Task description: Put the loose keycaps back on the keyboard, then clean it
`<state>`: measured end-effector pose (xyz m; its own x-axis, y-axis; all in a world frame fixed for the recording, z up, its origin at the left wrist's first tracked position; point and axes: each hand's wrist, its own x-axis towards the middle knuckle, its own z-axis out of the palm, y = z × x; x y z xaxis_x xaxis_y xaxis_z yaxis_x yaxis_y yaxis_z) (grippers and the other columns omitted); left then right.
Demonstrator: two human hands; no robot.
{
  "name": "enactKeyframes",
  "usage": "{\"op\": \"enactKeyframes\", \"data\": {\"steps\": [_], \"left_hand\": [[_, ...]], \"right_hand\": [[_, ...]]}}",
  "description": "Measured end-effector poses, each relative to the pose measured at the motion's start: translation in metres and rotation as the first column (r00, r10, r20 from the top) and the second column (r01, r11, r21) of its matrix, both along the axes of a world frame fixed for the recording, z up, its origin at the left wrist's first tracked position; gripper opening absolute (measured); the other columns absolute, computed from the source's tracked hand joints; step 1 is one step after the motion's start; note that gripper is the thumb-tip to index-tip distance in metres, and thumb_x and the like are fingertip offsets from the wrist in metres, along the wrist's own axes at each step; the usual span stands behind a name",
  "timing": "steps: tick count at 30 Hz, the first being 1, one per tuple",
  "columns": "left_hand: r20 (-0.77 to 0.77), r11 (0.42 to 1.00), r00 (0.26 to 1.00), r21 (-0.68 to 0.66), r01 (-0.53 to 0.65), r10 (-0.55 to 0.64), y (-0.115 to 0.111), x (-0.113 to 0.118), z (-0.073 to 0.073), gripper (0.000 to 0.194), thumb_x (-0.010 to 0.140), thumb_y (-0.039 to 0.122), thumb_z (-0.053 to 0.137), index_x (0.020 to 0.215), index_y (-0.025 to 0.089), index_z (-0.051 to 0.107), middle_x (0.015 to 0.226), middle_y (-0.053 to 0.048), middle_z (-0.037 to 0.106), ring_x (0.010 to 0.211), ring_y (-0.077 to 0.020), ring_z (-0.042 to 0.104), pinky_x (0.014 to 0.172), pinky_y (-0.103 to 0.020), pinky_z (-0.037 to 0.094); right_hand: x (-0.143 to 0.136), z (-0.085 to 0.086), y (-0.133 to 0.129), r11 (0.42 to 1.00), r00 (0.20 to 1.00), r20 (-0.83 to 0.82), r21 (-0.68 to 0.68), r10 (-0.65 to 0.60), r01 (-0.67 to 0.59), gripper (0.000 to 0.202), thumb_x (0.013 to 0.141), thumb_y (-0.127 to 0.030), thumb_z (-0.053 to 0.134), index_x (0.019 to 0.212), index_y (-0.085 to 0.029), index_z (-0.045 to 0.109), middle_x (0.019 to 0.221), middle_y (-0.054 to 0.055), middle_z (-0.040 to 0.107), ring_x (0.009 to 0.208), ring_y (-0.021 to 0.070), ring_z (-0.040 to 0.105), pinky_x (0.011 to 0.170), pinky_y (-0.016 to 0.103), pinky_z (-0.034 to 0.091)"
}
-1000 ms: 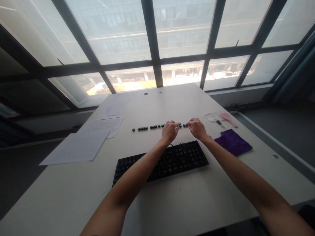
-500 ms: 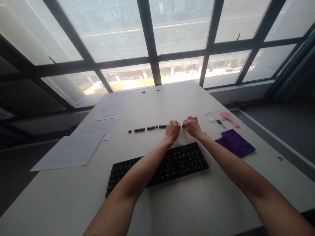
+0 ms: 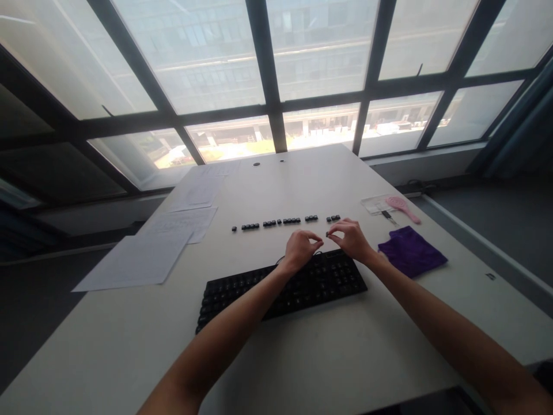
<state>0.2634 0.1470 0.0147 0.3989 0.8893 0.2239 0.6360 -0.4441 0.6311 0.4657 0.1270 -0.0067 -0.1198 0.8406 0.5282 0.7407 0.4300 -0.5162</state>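
Over the back edge of a black keyboard (image 3: pixel 283 291), both hands are raised with their fingertips close together but apart. Between thumb and forefinger my right hand (image 3: pixel 352 237) pinches a small black keycap (image 3: pixel 327 234). My left hand (image 3: pixel 300 249) is also closed in a pinch; whether anything sits between its fingertips is too small to make out. Behind them runs a row of black keycaps (image 3: pixel 291 221) on the white table, split into groups by gaps. The group at the right end (image 3: pixel 332 218) lies just behind my right hand. My left forearm covers part of the keyboard.
Printed sheets (image 3: pixel 133 262) overlap along the table's left side, one past its edge. To the right lie a purple cloth (image 3: pixel 412 252), a pink hairbrush (image 3: pixel 404 208), a small black-ended tool (image 3: pixel 387 216) and a clear plastic bag (image 3: pixel 374 204). Windows (image 3: pixel 319 52) stand behind the table (image 3: pixel 298 184).
Both hands have drawn back from the keycap row toward the keyboard. The row's right-hand groups now show, and a keycap is visible in my right fingertips. The view has shifted slightly.
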Motion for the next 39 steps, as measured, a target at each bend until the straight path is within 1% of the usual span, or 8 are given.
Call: {"op": "enactKeyframes", "data": {"steps": [4,8,11,18,26,31,34,39], "left_hand": [[0.117,0.994,0.991,-0.088,0.072,-0.061,-0.035,-0.015,0.0,0.008,0.081,0.023,0.076,0.086,0.024,0.082,0.088,-0.003,0.08,0.086,-0.0198,0.074,0.09,-0.032,0.053],[0.122,0.994,0.989,-0.07,0.088,-0.08,-0.05,-0.016,-0.008,0.008,0.082,0.022,0.076,0.084,0.026,0.082,0.089,0.0,0.08,0.085,-0.0199,0.074,0.095,-0.035,0.051],[0.07,0.997,0.994,-0.015,0.079,-0.078,-0.053,-0.013,-0.012,0.008,0.083,0.023,0.075,0.084,0.027,0.082,0.091,0.0,0.08,0.087,-0.0206,0.072,0.098,-0.038,0.048],[-0.015,0.992,0.997,0.108,0.071,-0.07,-0.061,-0.013,-0.01,0.009,0.085,0.024,0.074,0.09,0.027,0.082,0.094,-0.001,0.079,0.09,-0.0216,0.064,0.084,-0.035,0.051],[-0.128,0.962,0.983,0.224,0.155,-0.129,-0.065,-0.013,-0.013,0.014,0.092,0.025,0.067,0.09,0.027,0.081,0.095,-0.002,0.077,0.09,-0.023,0.058,0.085,-0.037,0.051],[-0.162,0.947,0.975,0.259,0.189,-0.15,-0.074,-0.017,-0.014,0.02,0.097,0.028,0.06,0.097,0.026,0.079,0.105,-0.004,0.074,0.098,-0.0236,0.055,0.091,-0.04,0.051],[-0.169,0.944,0.976,0.273,0.183,-0.14,-0.078,-0.017,-0.014,0.022,0.098,0.027,0.057,0.098,0.025,0.079,0.109,-0.005,0.071,0.102,-0.0237,0.054,0.093,-0.04,0.05],[-0.178,0.946,0.977,0.279,0.167,-0.12,-0.078,-0.015,-0.014,0.025,0.099,0.029,0.056,0.09,0.023,0.078,0.1,-0.006,0.067,0.098,-0.0229,0.055,0.089,-0.039,0.05]], "right_hand": [[-0.002,0.001,-0.042,0.991,0.988,-0.11,-0.069,0.109,-0.117,0.007,0.085,-0.017,0.072,0.082,-0.024,0.075,0.089,0.002,0.076,0.09,0.0219,0.065,0.089,0.038,0.043],[-0.004,-0.003,-0.059,0.972,0.975,-0.12,-0.121,0.189,-0.203,0.009,0.084,-0.016,0.072,0.082,-0.025,0.075,0.088,0.002,0.076,0.089,0.0222,0.066,0.091,0.04,0.046],[-0.004,-0.006,-0.061,0.969,0.976,-0.09,-0.129,0.201,-0.211,0.01,0.084,-0.016,0.071,0.083,-0.025,0.075,0.089,0.003,0.077,0.091,0.0228,0.066,0.093,0.042,0.045],[-0.007,-0.011,-0.06,0.978,0.981,-0.034,-0.071,0.193,-0.195,0.011,0.088,-0.017,0.066,0.085,-0.024,0.075,0.091,0.005,0.076,0.093,0.0241,0.066,0.091,0.044,0.045],[-0.008,-0.016,-0.063,0.972,0.973,-0.01,-0.054,0.23,-0.23,0.021,0.089,-0.01,0.059,0.09,-0.024,0.074,0.094,0.005,0.074,0.094,0.0241,0.062,0.092,0.044,0.047],[-0.01,-0.021,-0.07,0.977,0.976,-0.059,-0.024,0.212,-0.214,0.038,0.083,0.002,0.047,0.09,-0.024,0.074,0.097,0.005,0.072,0.095,0.0231,0.061,0.088,0.041,0.051],[-0.013,-0.024,-0.073,0.985,0.983,-0.068,-0.019,0.169,-0.171,0.037,0.084,0.001,0.046,0.086,-0.024,0.073,0.097,0.006,0.069,0.095,0.0231,0.06,0.086,0.039,0.052],[-0.016,-0.023,-0.074,0.988,0.988,-0.038,-0.048,0.148,-0.15,0.033,0.087,-0.001,0.046,0.082,-0.024,0.07,0.098,0.006,0.067,0.097,0.0232,0.058,0.088,0.039,0.051]]}}
